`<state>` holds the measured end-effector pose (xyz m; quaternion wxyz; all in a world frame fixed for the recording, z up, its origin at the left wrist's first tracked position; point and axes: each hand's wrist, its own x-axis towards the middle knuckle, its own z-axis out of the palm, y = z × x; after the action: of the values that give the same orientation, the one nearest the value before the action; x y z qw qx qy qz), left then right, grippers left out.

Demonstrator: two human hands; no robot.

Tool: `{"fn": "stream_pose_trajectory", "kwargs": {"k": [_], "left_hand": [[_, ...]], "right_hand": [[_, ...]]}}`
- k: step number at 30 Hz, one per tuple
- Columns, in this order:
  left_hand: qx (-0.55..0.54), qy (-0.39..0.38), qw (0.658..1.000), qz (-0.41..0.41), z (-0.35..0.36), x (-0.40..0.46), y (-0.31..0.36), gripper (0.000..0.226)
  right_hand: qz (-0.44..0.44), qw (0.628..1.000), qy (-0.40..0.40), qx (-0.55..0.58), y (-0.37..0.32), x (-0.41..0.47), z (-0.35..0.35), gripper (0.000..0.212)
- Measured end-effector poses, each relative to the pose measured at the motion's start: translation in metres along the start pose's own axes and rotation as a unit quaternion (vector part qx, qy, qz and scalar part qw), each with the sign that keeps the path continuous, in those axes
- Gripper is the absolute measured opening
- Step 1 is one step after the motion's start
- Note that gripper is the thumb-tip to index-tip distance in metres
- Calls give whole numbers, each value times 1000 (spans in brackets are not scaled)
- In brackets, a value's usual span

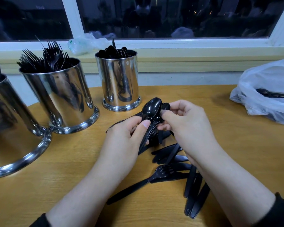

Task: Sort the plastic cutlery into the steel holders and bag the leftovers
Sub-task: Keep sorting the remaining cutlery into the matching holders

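My left hand [123,138] grips a bunch of black plastic spoons [152,108] by their handles, bowls pointing up and away. My right hand [188,122] pinches the spoon bowls from the right side. Under and between my hands lies a loose pile of black cutlery [174,171], with a fork [156,175] at its front. Three steel holders stand at the left: a near one [10,128] cut off by the frame edge, a middle one [59,94] full of forks, and a far one [120,82] full of spoons.
A white plastic bag [266,92] with some black cutlery inside lies at the right on the wooden table [72,169]. A crumpled clear bag [84,44] sits on the window sill behind the holders. Dark window glass is beyond.
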<state>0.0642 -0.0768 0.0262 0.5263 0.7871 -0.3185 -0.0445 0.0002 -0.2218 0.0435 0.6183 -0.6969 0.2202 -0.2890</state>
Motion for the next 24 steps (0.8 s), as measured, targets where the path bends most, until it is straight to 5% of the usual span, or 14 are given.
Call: {"fn": "stream_pose_trajectory", "kwargs": {"k": [8, 17, 21, 24], "left_hand": [[23, -24, 999, 13, -1, 0, 1, 7], [-39, -46, 997, -50, 4, 5, -11, 31], [-112, -8, 991, -76, -2, 5, -10, 46], [-128, 10, 990, -66, -4, 5, -10, 34]], "right_hand": [[-22, 1000, -9, -10, -1, -1, -2, 2], [-7, 995, -81, 49, 0, -1, -1, 10], [-61, 996, 24, -59, -4, 15, -23, 15], [-118, 969, 69, -206, -2, 27, -45, 12]]}}
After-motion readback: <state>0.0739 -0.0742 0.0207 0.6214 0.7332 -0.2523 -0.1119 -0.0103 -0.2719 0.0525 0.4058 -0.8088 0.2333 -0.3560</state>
